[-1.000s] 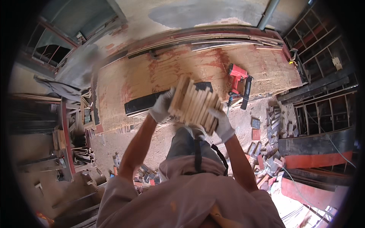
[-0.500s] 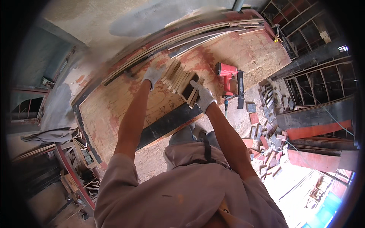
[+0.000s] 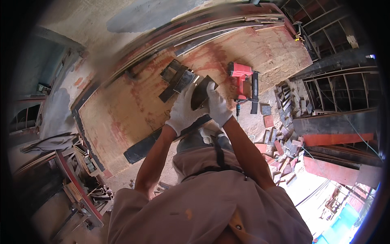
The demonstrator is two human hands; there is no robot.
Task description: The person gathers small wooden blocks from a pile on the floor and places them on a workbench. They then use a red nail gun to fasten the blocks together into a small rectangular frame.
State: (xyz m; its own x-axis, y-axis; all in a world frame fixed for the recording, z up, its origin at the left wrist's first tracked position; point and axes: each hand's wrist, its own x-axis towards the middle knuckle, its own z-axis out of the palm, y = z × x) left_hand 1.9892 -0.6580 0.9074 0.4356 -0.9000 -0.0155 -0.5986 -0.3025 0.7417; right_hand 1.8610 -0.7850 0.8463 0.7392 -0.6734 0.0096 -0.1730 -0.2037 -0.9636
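Note:
Both my hands wear pale work gloves and are close together above the front part of the workbench. My left hand (image 3: 181,110) is closed on the left side of a small dark board (image 3: 204,92), its thumb along the near edge. Round the right side of the same board, my right hand (image 3: 219,106) is closed too. Whether this is one board or several stacked cannot be told. Just beyond my left hand lies a loose pile of small dark boards (image 3: 172,75), overlapping at different angles.
A red and black nail gun (image 3: 242,77) with a hose fitting lies right of my hands on the stained wooden workbench (image 3: 118,110). A long dark strip (image 3: 140,151) runs along its near edge. Long battens (image 3: 195,31) line the far edge. Scattered offcuts (image 3: 284,142) cover the floor at right.
The pieces that stood on edge in a bundle now lie partly spread flat beyond my left hand. My left hand has come back and right, joining my right hand at the dark board.

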